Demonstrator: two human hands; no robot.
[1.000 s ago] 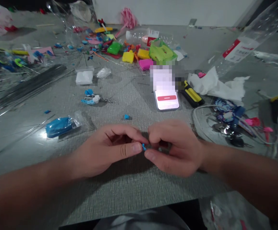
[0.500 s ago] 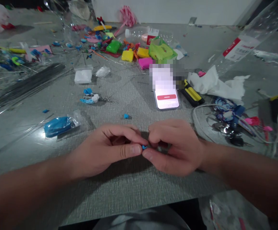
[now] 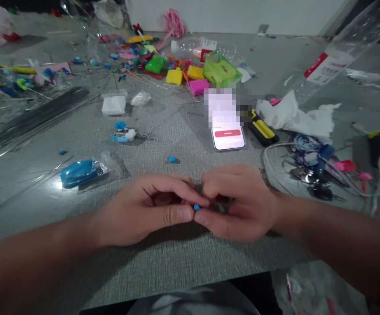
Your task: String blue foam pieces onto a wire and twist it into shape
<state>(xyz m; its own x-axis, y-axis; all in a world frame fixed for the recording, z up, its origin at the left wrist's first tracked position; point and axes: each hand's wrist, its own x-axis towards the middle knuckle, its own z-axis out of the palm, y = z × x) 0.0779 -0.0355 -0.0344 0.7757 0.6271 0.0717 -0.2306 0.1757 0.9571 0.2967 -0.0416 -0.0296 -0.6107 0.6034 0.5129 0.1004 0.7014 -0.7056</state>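
The left hand (image 3: pixel 134 214), forefinger shifted toward three o'clock, and right hand (image 3: pixel 245 205) share a grip clamped on an apparently unfinished blue piece (image 3: pixel 196 207) near six, a loose bit (image 3: pixel 172 159) at its eleven seemingly unused

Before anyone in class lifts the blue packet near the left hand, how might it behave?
The blue packet would probably squash a little: it looks like a soft, rounded lump. Its shiny clear wrapper may be slippery. Lying low on the table, it seems unlikely to tip.
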